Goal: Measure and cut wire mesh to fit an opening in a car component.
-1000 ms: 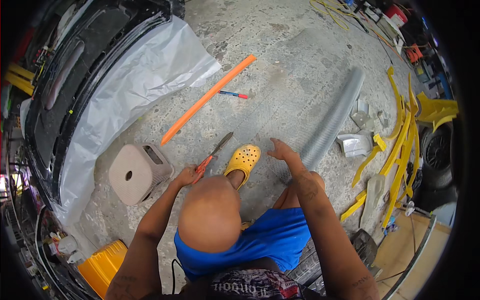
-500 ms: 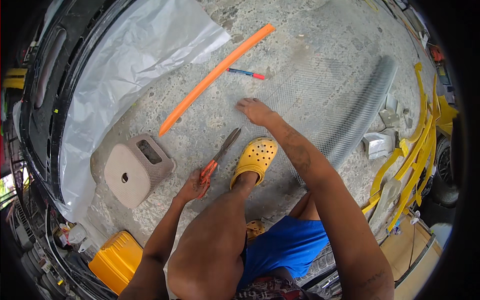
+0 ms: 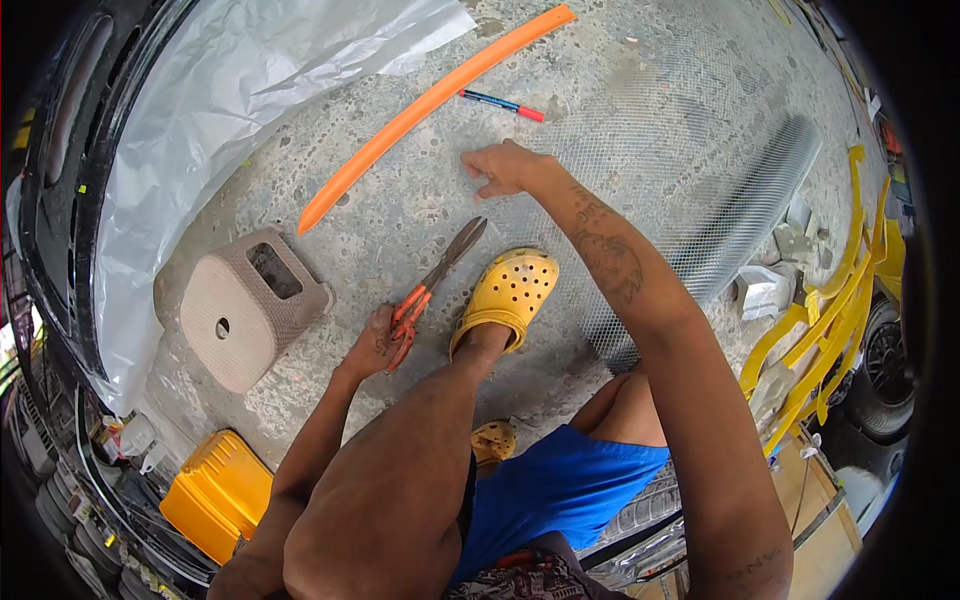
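Note:
My left hand [image 3: 374,342] is closed round the orange handles of a pair of tin snips [image 3: 440,270], their dark blades pointing away over the concrete. The blades look slightly parted. My right hand [image 3: 500,167] is stretched out near the left edge of a sheet of wire mesh [image 3: 650,150], its fingers bent and the thumb apart from them. Nothing shows in it. The mesh lies on the floor and curls into a roll [image 3: 760,190] on its right side. My foot in a yellow clog [image 3: 510,290] rests by the mesh's near left part.
An orange curved strip [image 3: 430,105] and a blue-and-red marker [image 3: 500,105] lie farther off. Left are a beige stool [image 3: 250,310], plastic sheeting [image 3: 220,120] and a yellow container [image 3: 218,495]. Yellow strips [image 3: 830,310] and a wheel [image 3: 885,355] stand at the right.
My right hand has gone from lying flat at the mesh edge to bent fingers, a little farther away. The left hand still holds the snips. The whole view has shifted slightly.

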`<move>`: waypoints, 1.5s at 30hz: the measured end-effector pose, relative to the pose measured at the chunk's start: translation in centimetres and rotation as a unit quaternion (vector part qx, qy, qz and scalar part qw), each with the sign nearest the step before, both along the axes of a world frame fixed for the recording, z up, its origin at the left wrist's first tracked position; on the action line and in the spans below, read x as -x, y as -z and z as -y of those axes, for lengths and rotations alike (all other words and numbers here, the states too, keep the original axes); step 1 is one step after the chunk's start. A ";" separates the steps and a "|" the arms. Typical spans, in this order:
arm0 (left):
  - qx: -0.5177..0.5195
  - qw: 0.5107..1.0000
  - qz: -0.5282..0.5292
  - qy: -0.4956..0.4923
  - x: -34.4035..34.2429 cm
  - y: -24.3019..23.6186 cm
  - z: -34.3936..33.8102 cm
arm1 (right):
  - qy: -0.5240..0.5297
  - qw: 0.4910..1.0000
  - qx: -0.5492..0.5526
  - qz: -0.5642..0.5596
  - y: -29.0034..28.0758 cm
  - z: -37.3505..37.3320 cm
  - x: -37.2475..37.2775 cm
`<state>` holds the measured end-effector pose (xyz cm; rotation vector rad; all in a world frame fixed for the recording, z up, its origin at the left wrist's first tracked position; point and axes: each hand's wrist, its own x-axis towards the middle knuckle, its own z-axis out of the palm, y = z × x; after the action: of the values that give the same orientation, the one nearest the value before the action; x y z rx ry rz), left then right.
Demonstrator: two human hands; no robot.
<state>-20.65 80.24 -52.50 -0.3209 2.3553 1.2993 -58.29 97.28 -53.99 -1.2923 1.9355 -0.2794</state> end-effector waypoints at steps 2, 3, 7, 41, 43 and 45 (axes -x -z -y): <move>-0.003 1.000 0.006 0.004 -0.1 -0.2 0.2 | -0.001 0.999 0.017 0.028 0.0 -0.1 0.1; -0.005 1.000 0.010 0.007 -0.1 -0.1 0.3 | -0.003 0.998 0.036 0.053 0.2 -0.2 0.3; -0.058 0.997 0.044 0.019 0.5 0.1 0.6 | -0.007 0.996 0.033 0.082 0.4 -0.4 0.8; -0.024 0.998 -0.003 0.052 5.3 -0.1 0.1 | 0.047 0.977 0.007 0.209 -0.5 -0.8 0.6; -0.029 0.998 -0.002 0.049 5.3 0.0 -0.2 | 0.051 0.976 0.005 0.213 -0.2 -1.1 0.9; -0.032 0.998 0.015 0.050 5.4 -0.4 -0.5 | 0.041 0.967 0.009 0.251 -0.1 -1.1 1.0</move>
<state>-26.10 80.71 -52.08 -0.1978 2.2691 1.3115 -59.24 98.40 -53.91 -1.0281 1.5534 -0.6059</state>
